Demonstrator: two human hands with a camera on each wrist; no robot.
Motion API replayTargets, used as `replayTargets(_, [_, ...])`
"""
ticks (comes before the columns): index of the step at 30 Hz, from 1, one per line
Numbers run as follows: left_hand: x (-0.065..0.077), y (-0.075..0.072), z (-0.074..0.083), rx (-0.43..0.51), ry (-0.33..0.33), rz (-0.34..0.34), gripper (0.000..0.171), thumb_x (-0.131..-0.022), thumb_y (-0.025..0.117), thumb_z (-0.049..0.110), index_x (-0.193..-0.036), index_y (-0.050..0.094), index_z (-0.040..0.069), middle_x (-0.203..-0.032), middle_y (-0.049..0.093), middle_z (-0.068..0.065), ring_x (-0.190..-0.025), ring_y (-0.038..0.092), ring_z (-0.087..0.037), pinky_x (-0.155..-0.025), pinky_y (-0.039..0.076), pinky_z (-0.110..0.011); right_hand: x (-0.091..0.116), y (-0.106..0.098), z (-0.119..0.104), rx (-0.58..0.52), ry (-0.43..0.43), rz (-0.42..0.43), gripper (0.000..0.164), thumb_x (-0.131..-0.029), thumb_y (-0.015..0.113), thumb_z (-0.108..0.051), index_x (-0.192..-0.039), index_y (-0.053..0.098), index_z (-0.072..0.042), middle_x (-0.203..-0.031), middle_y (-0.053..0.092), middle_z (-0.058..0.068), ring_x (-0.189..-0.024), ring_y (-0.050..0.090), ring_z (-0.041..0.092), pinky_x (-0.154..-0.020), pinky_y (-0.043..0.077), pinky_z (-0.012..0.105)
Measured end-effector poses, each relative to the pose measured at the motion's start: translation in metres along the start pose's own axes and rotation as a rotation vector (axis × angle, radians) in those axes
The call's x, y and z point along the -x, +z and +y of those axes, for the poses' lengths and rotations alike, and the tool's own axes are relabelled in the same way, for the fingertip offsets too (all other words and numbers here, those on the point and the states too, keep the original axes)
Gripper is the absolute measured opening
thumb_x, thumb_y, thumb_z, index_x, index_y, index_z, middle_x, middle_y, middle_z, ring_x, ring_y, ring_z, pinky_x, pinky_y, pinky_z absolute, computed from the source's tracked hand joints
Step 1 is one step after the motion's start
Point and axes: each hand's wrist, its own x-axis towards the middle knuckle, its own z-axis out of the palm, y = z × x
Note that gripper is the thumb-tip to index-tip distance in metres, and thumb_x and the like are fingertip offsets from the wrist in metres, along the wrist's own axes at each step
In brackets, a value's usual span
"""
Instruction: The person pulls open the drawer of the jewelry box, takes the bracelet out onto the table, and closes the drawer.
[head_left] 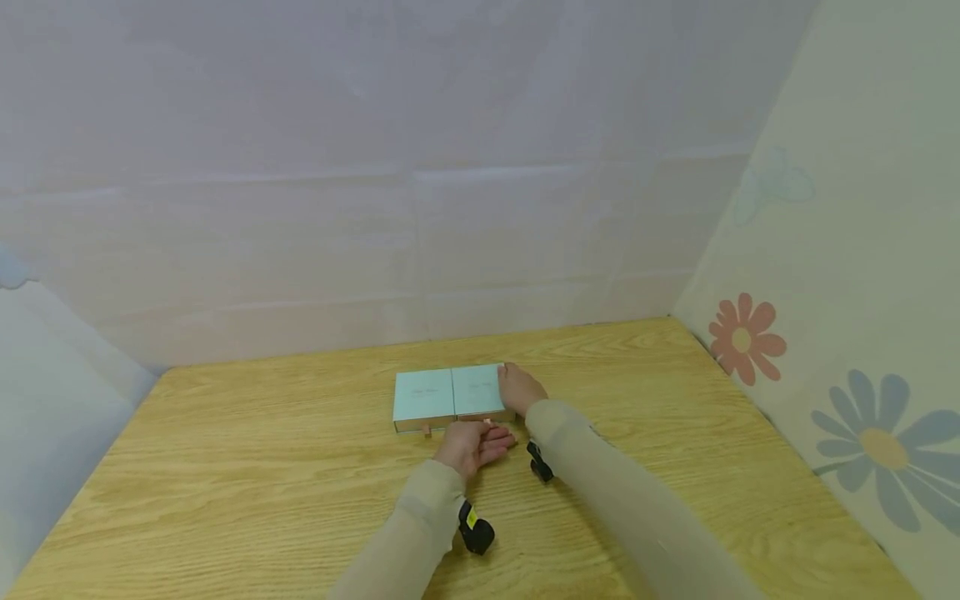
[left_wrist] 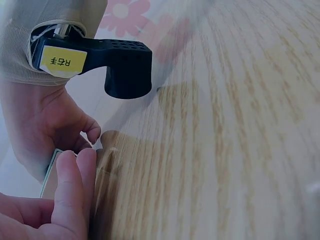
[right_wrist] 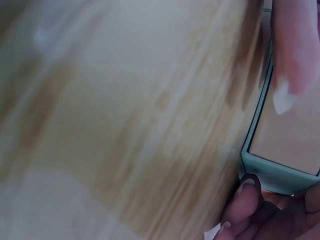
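Work appears to be well advanced: the left box [head_left: 424,396] and the right box [head_left: 476,385], both pale blue on top, are already placed side by side on the wooden table [head_left: 262,475]. Their inner edges are brought together with barely a line between them, and their tan fronts are turned toward the person. From the front of the left box a small tab [head_left: 427,431] is left hanging, and no drawer is seen to be pulled out.

The outer side of the right box is gripped by the right hand [head_left: 522,389], with the fingers [right_wrist: 244,204] curled beside the front corner. In front of the same box the left hand [head_left: 467,450] is held palm up, its fingers [left_wrist: 71,187] mostly straightened and laid close to the tan face. Nothing is seen to be clamped by it; whether any tab there is touched cannot be told. The two hands are held near each other, but whether they meet cannot be told.

Placing the pair is judged to be done, or nearly so; perhaps only slight squaring of the right box and its release are left.
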Motion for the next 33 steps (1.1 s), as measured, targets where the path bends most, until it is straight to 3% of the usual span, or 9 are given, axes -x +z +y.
replayTargets(16, [0.0023,0.0005,-0.0026,0.005,-0.003,-0.016,0.025,-0.104,0.04,0.002,-0.121,0.049,-0.015,-0.112,0.064,-0.029,-0.094,0.07,-0.03,-0.066,0.057,-0.026,-0.0022,-0.0008,0.003,0.004,-0.012,-0.012,0.052,-0.109,0.021,-0.029,-0.146,0.036,0.004,-0.147,0.041,0.021,-0.134,0.039,0.037,-0.11,0.032,0.047])
replayTargets(22, [0.0044,0.0001,-0.0032,0.01,-0.002,-0.023,0.024,-0.104,0.039,0.002,-0.118,0.05,-0.015,-0.104,0.067,-0.026,-0.088,0.071,-0.026,-0.067,0.057,-0.026,0.0003,-0.0029,0.0015,0.003,-0.025,-0.01,0.05,-0.109,0.022,-0.028,-0.135,0.045,0.008,-0.134,0.052,0.024,-0.123,0.05,0.038,-0.102,0.041,0.048])
replayTargets(29, [0.0058,-0.0006,-0.0047,0.005,-0.004,-0.023,0.022,-0.104,0.04,0.003,-0.113,0.052,-0.014,-0.097,0.069,-0.02,-0.084,0.072,-0.023,-0.069,0.057,-0.027,0.0034,-0.0028,0.0007,-0.035,0.01,-0.016,0.055,-0.109,0.02,-0.032,-0.138,0.036,0.012,-0.134,0.049,0.029,-0.122,0.05,0.04,-0.1,0.042,0.048])
replayTargets(33, [0.0059,-0.0016,-0.0061,0.003,-0.002,-0.029,0.022,-0.104,0.04,0.002,-0.112,0.052,-0.014,-0.094,0.07,-0.018,-0.083,0.072,-0.022,-0.071,0.058,-0.028,0.0063,-0.0034,-0.0008,-0.02,0.013,-0.013,0.054,-0.109,0.02,-0.031,-0.134,0.04,0.013,-0.13,0.052,0.029,-0.118,0.052,0.039,-0.097,0.043,0.048])
